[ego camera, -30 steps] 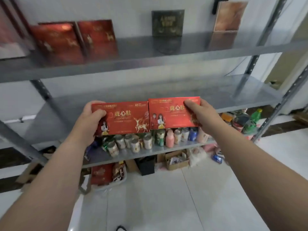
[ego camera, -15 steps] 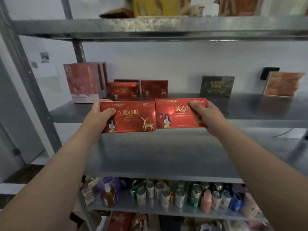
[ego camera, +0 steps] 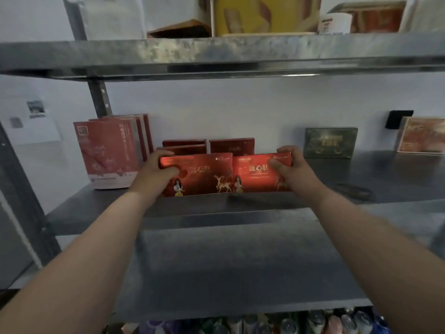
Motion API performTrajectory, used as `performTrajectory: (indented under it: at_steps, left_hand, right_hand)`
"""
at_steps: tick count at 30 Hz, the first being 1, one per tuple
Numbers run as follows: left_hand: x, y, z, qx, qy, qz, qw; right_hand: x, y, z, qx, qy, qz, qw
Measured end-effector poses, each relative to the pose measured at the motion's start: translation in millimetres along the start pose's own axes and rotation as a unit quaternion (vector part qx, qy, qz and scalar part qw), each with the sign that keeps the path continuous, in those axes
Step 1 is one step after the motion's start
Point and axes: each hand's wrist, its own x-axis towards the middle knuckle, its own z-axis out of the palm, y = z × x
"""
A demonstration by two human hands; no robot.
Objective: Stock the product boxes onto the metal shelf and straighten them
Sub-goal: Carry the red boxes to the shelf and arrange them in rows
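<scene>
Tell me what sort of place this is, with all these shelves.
Likely a stockroom or small shop's back room: a tiered grey metal shelving rack holds matching red deer-printed product boxes, rows of drink cans and bottles fill the level below, and cardboard cartons sit on top.

Left hand (ego camera: 154, 174) and right hand (ego camera: 289, 169) cover the outer ends of the left box (ego camera: 204, 174) and right box (ego camera: 252, 175). The left box's print is blurred; behind it, red boxes (ego camera: 231, 145) show only tops. Far right of it a tan box (ego camera: 421, 135) is cropped; below, cans (ego camera: 289, 325) too.

Two red boxes (ego camera: 226, 173) upright, side-by-side on metal shelf (ego camera: 240, 206).
</scene>
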Motion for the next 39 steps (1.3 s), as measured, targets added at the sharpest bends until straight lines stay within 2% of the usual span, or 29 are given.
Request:
performTrajectory:
  at_steps: [6,11,13,16,17,19,22,24,26,31,39]
  left_hand:
    - [38.7,-25.0,-4.7,0.068,-0.004,0.022,0.997]
    - [57.5,-43.7,-8.8,0.145,0.008,0.015,0.989]
    - [64.0,-50.0,-7.2,0.175,0.010,0.009,0.984]
    - [68.2,-55.2,-4.4,0.259,0.018,0.009,0.966]
    - [67.6,-55.2,-3.0,0.289,0.027,0.036,0.956]
    - [63.9,-51.0,3.5,0.364,0.039,0.133,0.921]
    - [60.5,-40.1,24.2,0.516,0.018,0.259,0.816]
    - [61.8,-34.7,38.3,0.565,0.001,0.282,0.776]
    - [64.0,-33.3,46.9,0.576,0.000,0.275,0.770]
    - [69.6,-36.8,51.1,0.569,0.011,0.240,0.787]
    - [71.5,-38.4,55.1,0.593,0.011,0.225,0.773]
  right_hand:
    - [36.7,9.9,19.7,-0.074,0.012,-0.014,0.997]
    - [73.9,14.1,15.9,-0.152,-0.032,-0.022,0.988]
    - [91.1,17.9,17.0,-0.198,-0.058,-0.053,0.977]
    - [114.4,22.5,23.0,-0.308,-0.084,-0.115,0.941]
    - [121.8,25.0,25.4,-0.346,-0.084,-0.137,0.924]
    - [132.4,28.4,31.7,-0.452,-0.083,-0.192,0.867]
    - [137.2,26.9,44.2,-0.580,-0.112,-0.241,0.770]
    - [141.7,27.3,51.6,-0.615,-0.111,-0.252,0.739]
    - [146.7,28.4,56.0,-0.623,-0.110,-0.249,0.734]
    - [153.7,32.7,66.6,-0.613,-0.107,-0.239,0.745]
    - [156.4,39.1,75.6,-0.616,-0.110,-0.209,0.751]
